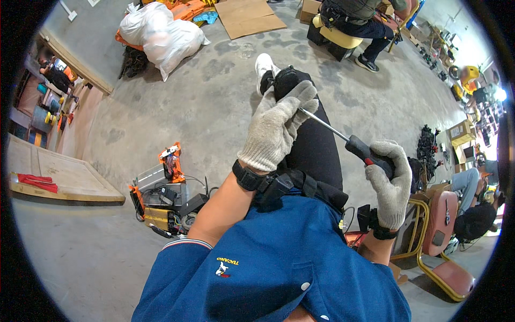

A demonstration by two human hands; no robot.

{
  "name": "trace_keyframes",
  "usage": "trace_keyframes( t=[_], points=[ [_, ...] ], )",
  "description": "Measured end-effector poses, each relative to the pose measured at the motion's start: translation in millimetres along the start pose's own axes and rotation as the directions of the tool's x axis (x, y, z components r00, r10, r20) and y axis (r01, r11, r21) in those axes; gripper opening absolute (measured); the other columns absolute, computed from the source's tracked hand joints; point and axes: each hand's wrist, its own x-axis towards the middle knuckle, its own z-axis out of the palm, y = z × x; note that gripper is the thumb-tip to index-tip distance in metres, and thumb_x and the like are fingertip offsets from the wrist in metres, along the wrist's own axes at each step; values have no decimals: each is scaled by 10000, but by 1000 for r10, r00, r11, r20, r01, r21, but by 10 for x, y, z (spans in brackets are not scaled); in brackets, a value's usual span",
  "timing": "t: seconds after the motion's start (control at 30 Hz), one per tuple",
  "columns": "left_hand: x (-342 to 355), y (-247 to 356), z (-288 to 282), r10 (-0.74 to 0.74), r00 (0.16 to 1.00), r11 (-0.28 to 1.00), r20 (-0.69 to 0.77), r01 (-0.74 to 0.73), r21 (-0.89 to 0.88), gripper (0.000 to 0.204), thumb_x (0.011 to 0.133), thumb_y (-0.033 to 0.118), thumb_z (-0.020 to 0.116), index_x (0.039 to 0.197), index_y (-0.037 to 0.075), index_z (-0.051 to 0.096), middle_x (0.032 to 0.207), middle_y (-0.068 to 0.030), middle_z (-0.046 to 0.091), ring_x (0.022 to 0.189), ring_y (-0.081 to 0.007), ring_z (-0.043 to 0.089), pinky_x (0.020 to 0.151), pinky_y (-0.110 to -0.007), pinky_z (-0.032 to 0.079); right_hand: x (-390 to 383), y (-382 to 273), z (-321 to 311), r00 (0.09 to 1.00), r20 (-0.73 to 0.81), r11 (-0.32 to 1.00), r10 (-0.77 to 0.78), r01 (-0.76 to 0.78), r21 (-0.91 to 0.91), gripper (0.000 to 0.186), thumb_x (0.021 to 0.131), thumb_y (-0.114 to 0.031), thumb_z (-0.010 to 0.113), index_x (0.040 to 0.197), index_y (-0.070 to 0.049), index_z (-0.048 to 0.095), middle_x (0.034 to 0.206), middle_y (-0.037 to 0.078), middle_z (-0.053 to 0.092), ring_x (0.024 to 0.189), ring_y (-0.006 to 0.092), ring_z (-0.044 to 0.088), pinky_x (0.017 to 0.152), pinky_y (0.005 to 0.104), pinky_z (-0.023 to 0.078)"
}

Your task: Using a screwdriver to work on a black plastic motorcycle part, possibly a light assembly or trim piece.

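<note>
My left hand (273, 126), in an off-white knitted glove, is closed around the tip end of a screwdriver's metal shaft, above my raised dark-trousered leg (316, 153). Anything else inside those fingers is hidden. My right hand (391, 180), gloved the same way, grips the black-and-red screwdriver handle (365, 150) at right of centre. The screwdriver (330, 126) slants from upper left to lower right between my hands.
Orange-and-silver electronic equipment (163, 198) lies left of me, near a wooden board (75, 182). Pink chairs (445, 276) stand at right. White sacks (171, 48) and cardboard (249, 19) lie ahead. A seated person (365, 37) is at upper right; others are at both sides.
</note>
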Motion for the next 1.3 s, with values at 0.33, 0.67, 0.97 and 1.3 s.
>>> trace_keyframes(
  t=[0.33, 0.67, 0.97, 1.3],
  points=[
    [-26, -19, 1, 32, 999, 999, -16, -31, 22, 411, 1029, -23, 494, 1431, -36, 409, 1380, -229, 611, 1305, -309, 606, 1110, -409, 534, -18, -49, 1, 999, 14, 997, -43, 44, -69, 343, 770, -13, 749, 1096, 2, 643, 1080, 69, 627, 1004, 166, 612, 927, 298, 479],
    [-28, -22, -3, 57, 998, 996, -35, -54, 71, 459, 1010, -41, 492, 1454, -20, 377, 1406, -236, 592, 1316, -325, 597, 1121, -421, 521, -15, -54, 1, 999, 18, 997, -28, 30, -74, 341, 758, -7, 752, 1081, 8, 647, 1074, 80, 622, 1008, 174, 619, 930, 301, 484],
    [-20, -95, 106, 118, 992, 981, -48, -109, 161, 530, 1001, -41, 534, 1504, 11, 374, 1387, -196, 608, 1311, -289, 605, 1076, -431, 547, 33, -44, -60, 955, 58, 934, -290, 295, -203, 387, 722, 84, 773, 1089, -9, 696, 1077, 133, 686, 982, 222, 677, 876, 332, 539],
    [-76, 5, 163, 119, 990, 963, -70, -98, 252, 549, 1024, -29, 520, 1524, 6, 296, 1426, -211, 558, 1330, -276, 586, 1098, -388, 539, -54, 50, 107, 999, -46, 999, 21, -23, -26, 308, 895, -84, 791, 1164, -13, 661, 1046, 102, 730, 940, 149, 690, 856, 297, 548]
  ],
)
